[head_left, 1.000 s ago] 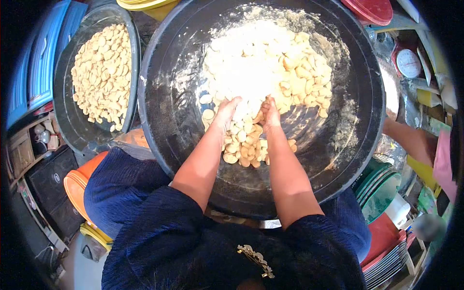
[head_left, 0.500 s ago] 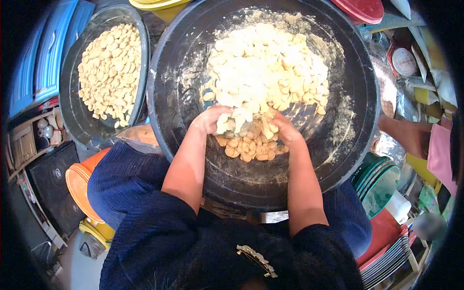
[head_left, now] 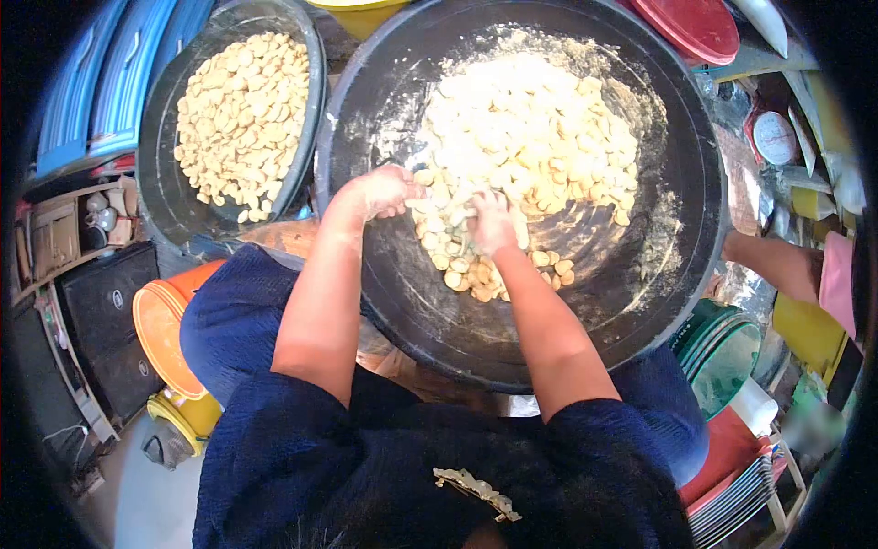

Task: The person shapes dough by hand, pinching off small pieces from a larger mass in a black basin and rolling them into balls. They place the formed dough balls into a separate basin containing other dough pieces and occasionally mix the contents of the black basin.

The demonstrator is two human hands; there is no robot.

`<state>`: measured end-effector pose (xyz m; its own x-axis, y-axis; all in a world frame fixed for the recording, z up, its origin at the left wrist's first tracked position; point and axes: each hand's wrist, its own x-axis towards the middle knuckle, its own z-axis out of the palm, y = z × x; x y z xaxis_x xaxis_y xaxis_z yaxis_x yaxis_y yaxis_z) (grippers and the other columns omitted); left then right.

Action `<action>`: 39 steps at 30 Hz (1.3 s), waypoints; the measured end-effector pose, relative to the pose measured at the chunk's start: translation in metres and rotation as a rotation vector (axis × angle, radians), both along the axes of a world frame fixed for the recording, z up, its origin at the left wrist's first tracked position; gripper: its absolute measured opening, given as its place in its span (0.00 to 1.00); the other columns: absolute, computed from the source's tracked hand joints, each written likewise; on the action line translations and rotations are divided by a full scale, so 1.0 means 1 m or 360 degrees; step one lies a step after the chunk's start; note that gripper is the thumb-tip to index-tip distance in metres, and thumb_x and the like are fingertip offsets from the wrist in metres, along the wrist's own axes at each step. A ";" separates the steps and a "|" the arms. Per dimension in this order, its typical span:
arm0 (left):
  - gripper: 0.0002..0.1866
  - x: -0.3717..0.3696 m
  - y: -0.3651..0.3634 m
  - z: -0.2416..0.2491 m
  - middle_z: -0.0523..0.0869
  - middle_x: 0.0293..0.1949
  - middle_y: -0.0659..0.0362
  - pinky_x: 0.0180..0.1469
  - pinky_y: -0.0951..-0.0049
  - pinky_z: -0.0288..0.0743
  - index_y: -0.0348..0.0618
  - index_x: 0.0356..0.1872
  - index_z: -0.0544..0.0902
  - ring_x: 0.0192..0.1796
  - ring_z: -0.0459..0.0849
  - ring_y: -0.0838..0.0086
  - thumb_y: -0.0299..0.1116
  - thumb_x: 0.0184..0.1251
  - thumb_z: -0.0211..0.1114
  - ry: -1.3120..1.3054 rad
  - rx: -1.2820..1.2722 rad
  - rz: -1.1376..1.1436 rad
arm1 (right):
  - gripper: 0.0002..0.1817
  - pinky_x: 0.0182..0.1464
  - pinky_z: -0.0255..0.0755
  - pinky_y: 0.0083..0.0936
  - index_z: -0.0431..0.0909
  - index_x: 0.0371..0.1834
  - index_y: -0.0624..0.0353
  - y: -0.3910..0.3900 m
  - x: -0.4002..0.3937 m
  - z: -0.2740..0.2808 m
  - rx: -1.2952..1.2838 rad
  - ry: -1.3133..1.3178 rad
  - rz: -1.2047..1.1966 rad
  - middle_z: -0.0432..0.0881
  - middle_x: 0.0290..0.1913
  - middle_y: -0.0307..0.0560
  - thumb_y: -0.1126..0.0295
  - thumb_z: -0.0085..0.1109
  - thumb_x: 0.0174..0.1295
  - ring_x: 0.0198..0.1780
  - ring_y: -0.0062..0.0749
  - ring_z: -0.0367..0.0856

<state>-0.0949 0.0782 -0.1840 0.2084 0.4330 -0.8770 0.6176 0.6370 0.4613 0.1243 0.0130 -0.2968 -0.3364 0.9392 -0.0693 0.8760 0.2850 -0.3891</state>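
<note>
A large round black basin (head_left: 393, 316) holds a heap of pale, flour-dusted flat pieces (head_left: 549, 137), brightly lit at the middle. Over the heap's left edge is my left hand (head_left: 389, 192), its fingers curled; what lies inside them, if anything, is hidden. My right hand (head_left: 494, 220) rests on the pieces at the heap's lower left, fingers apart and pointing down into them. Browner pieces (head_left: 480, 279) lie just below it. White powder coats parts of the basin's inner wall.
A smaller dark tub (head_left: 160, 156) with similar pieces stands at the left. Orange buckets (head_left: 169, 329) are by the left knee, green ones (head_left: 727, 361) by the right. Another person's arm (head_left: 777, 265) reaches in from the right. A dial scale (head_left: 775, 137) stands behind it.
My left hand has moved up and left and no longer shows pieces in its fingers. My right hand has shifted left onto the pieces. The whole view has shifted slightly.
</note>
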 end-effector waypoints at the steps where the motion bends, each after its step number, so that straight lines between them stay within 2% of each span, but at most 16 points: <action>1: 0.13 -0.001 0.004 0.022 0.78 0.24 0.62 0.17 0.79 0.64 0.45 0.41 0.79 0.19 0.73 0.80 0.40 0.60 0.58 -0.0149 -0.0120 0.0121 | 0.16 0.47 0.69 0.34 0.76 0.42 0.52 0.004 0.004 0.002 -0.0368 0.0376 -0.0231 0.76 0.45 0.46 0.73 0.54 0.47 0.48 0.45 0.74; 3: 0.14 0.000 -0.005 0.035 0.79 0.26 0.62 0.18 0.80 0.65 0.42 0.43 0.79 0.21 0.74 0.80 0.39 0.59 0.57 -0.0507 -0.0021 0.0299 | 0.11 0.35 0.72 0.27 0.74 0.38 0.59 0.011 0.012 0.053 -0.0888 0.1205 -0.0502 0.78 0.28 0.43 0.72 0.53 0.50 0.32 0.33 0.78; 5: 0.17 0.001 -0.015 0.030 0.81 0.32 0.60 0.21 0.82 0.69 0.36 0.45 0.78 0.27 0.77 0.82 0.35 0.58 0.56 -0.1098 0.0129 0.0568 | 0.11 0.36 0.70 0.25 0.73 0.39 0.59 0.012 0.033 0.039 -0.0990 0.1265 -0.0555 0.77 0.28 0.42 0.71 0.55 0.51 0.32 0.27 0.76; 7: 0.16 0.011 -0.022 0.028 0.82 0.32 0.60 0.22 0.82 0.70 0.36 0.45 0.78 0.27 0.78 0.82 0.34 0.59 0.56 -0.1095 0.0173 0.0633 | 0.17 0.39 0.70 0.22 0.72 0.46 0.58 0.023 0.053 0.069 -0.1374 0.1047 -0.0507 0.77 0.33 0.43 0.70 0.59 0.53 0.35 0.22 0.75; 11: 0.13 0.038 -0.040 0.045 0.81 0.32 0.61 0.23 0.85 0.68 0.36 0.44 0.78 0.27 0.77 0.82 0.33 0.61 0.59 -0.1079 0.0155 0.0725 | 0.26 0.42 0.71 0.22 0.69 0.57 0.58 0.006 0.021 0.168 -0.0799 0.1582 -0.0295 0.77 0.42 0.50 0.73 0.59 0.53 0.38 0.23 0.77; 14: 0.12 0.042 -0.046 0.057 0.79 0.29 0.63 0.22 0.87 0.67 0.38 0.42 0.78 0.26 0.75 0.83 0.35 0.63 0.61 -0.1252 0.0147 0.0683 | 0.21 0.41 0.71 0.21 0.72 0.53 0.60 0.009 0.013 0.163 -0.0610 0.1418 0.0108 0.78 0.42 0.50 0.75 0.57 0.53 0.38 0.23 0.78; 16: 0.11 0.037 -0.049 0.061 0.78 0.29 0.64 0.22 0.86 0.69 0.39 0.44 0.77 0.26 0.75 0.83 0.34 0.64 0.59 -0.1245 0.0129 0.0599 | 0.16 0.39 0.71 0.19 0.75 0.49 0.61 0.009 0.031 0.168 -0.0882 0.1429 -0.0307 0.79 0.41 0.47 0.75 0.52 0.56 0.38 0.23 0.78; 18: 0.12 0.039 -0.051 0.070 0.78 0.30 0.64 0.25 0.84 0.71 0.39 0.45 0.76 0.27 0.75 0.82 0.33 0.65 0.58 -0.1251 0.0130 0.0794 | 0.15 0.42 0.70 0.22 0.75 0.48 0.62 0.008 0.045 0.168 -0.0854 0.2095 -0.0795 0.80 0.40 0.46 0.71 0.47 0.59 0.41 0.25 0.78; 22: 0.14 0.059 -0.058 0.064 0.78 0.34 0.62 0.34 0.78 0.75 0.39 0.50 0.72 0.32 0.76 0.79 0.31 0.66 0.55 -0.1726 0.0149 0.1379 | 0.26 0.54 0.66 0.34 0.64 0.62 0.59 -0.008 0.030 0.186 -0.0782 0.1482 -0.0209 0.73 0.54 0.52 0.62 0.50 0.62 0.49 0.33 0.75; 27: 0.14 0.082 -0.073 0.073 0.76 0.37 0.59 0.37 0.73 0.75 0.42 0.54 0.70 0.36 0.77 0.74 0.31 0.68 0.51 -0.1276 0.0799 0.1263 | 0.26 0.42 0.73 0.32 0.61 0.64 0.59 -0.030 -0.019 0.156 -0.0660 0.2265 -0.0529 0.69 0.57 0.56 0.64 0.49 0.63 0.42 0.34 0.76; 30: 0.14 0.067 -0.063 0.074 0.76 0.36 0.59 0.35 0.73 0.75 0.40 0.53 0.70 0.35 0.77 0.75 0.32 0.69 0.51 -0.1064 0.1128 0.1581 | 0.23 0.34 0.74 0.28 0.64 0.62 0.59 -0.025 0.011 0.126 -0.1366 0.2086 -0.0609 0.71 0.55 0.56 0.68 0.49 0.62 0.37 0.33 0.76; 31: 0.13 0.055 -0.058 0.074 0.76 0.35 0.60 0.35 0.74 0.75 0.38 0.52 0.70 0.33 0.77 0.75 0.31 0.69 0.49 -0.1060 0.1190 0.1599 | 0.23 0.41 0.73 0.27 0.64 0.60 0.64 -0.022 0.021 0.116 -0.1542 0.1592 -0.0488 0.73 0.53 0.55 0.69 0.50 0.61 0.42 0.33 0.76; 33: 0.16 0.031 -0.050 0.071 0.77 0.41 0.56 0.43 0.73 0.73 0.36 0.50 0.74 0.37 0.77 0.74 0.34 0.64 0.55 -0.0980 0.1003 0.0928 | 0.23 0.47 0.71 0.26 0.65 0.58 0.68 -0.024 0.043 0.092 -0.1688 0.1084 -0.0361 0.75 0.50 0.54 0.70 0.51 0.61 0.47 0.34 0.76; 36: 0.19 0.015 -0.049 0.057 0.76 0.48 0.51 0.51 0.70 0.70 0.36 0.49 0.76 0.46 0.77 0.68 0.35 0.59 0.59 -0.0254 0.1170 -0.0164 | 0.26 0.43 0.73 0.26 0.67 0.55 0.66 -0.025 0.062 0.066 -0.0892 0.0547 0.0276 0.78 0.44 0.52 0.65 0.61 0.55 0.39 0.33 0.77; 37: 0.21 0.013 -0.050 0.045 0.75 0.51 0.49 0.55 0.69 0.68 0.36 0.50 0.76 0.51 0.76 0.65 0.36 0.56 0.62 0.0244 0.1434 -0.0742 | 0.30 0.50 0.70 0.31 0.67 0.57 0.61 -0.014 0.063 0.070 -0.1110 0.0807 -0.0235 0.75 0.49 0.56 0.61 0.62 0.52 0.47 0.38 0.75; 39: 0.21 0.013 -0.041 0.023 0.78 0.47 0.50 0.54 0.71 0.68 0.37 0.50 0.77 0.49 0.77 0.67 0.35 0.54 0.63 0.0212 0.1425 -0.0433 | 0.42 0.64 0.57 0.40 0.59 0.66 0.50 0.007 0.061 0.058 -0.1184 0.1366 -0.1054 0.65 0.61 0.64 0.55 0.66 0.46 0.64 0.48 0.62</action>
<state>-0.0818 0.0377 -0.1611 0.3233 0.9082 -0.2658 0.7759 -0.0936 0.6239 0.1853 0.0204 -0.2391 -0.0255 0.7723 -0.6348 0.1629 -0.6233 -0.7648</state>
